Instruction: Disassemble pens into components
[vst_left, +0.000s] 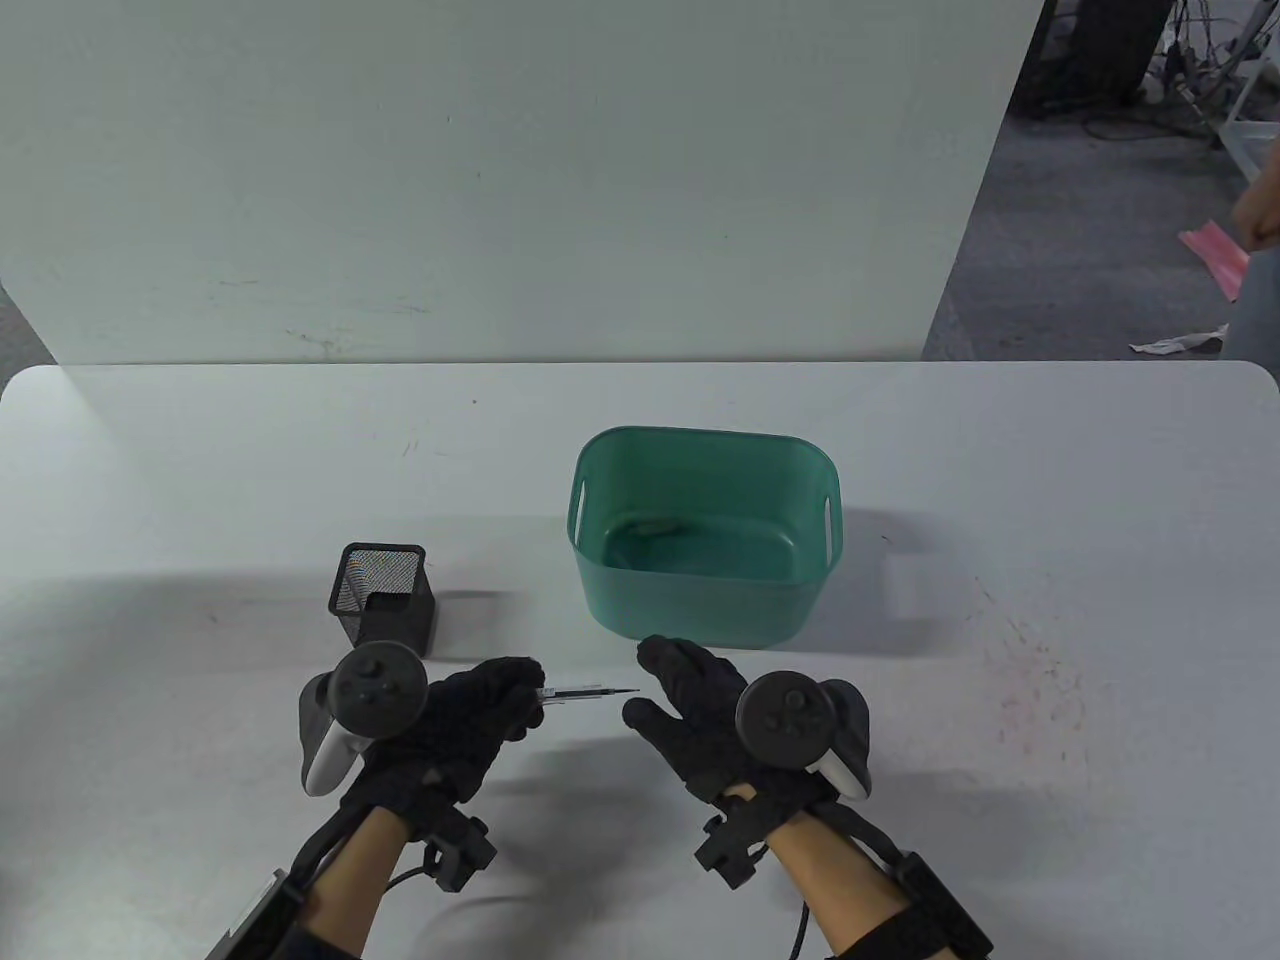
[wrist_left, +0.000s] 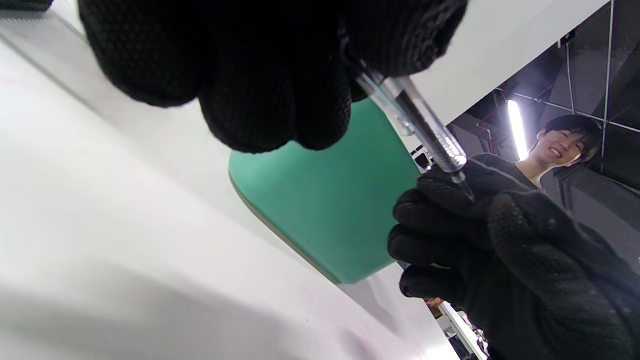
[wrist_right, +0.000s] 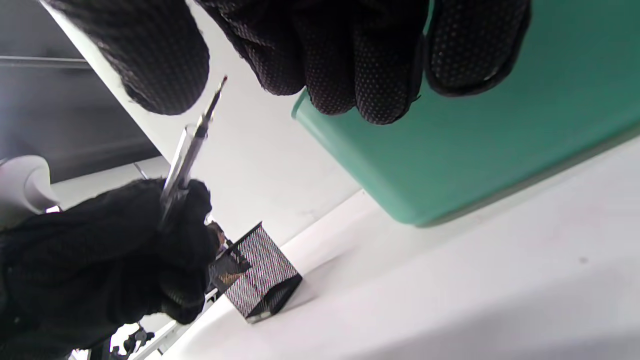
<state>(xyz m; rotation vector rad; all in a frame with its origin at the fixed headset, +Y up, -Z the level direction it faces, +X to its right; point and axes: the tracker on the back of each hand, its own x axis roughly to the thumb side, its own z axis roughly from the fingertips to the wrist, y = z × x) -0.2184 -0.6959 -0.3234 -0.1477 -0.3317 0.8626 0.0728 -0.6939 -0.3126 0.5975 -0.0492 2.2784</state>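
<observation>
While left hand (vst_left: 455, 725) grips pen (vst_left: 590, 692), butt hidden; right hand (vst_left: 700, 725) relaxed, empty.

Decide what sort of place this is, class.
Probably a lab or workshop recording bench: white table before a plain white partition board, tangled cables on grey floor, tracker-fitted black gloved hands.

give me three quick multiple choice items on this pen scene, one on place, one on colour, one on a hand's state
1. Where is the mesh pen holder?
A. left of the basket
B. inside the basket
C. right of the basket

2. What colour is the basket?
A. red
B. green
C. yellow

3. What is the left hand doing?
A. lying flat on the table
B. gripping the pen
C. holding the basket

Answers:
1. A, the table view shows it standing apart on the basket's left.
2. B, its walls are green in every view.
3. B, its fingers curl round the pen barrel.
</observation>
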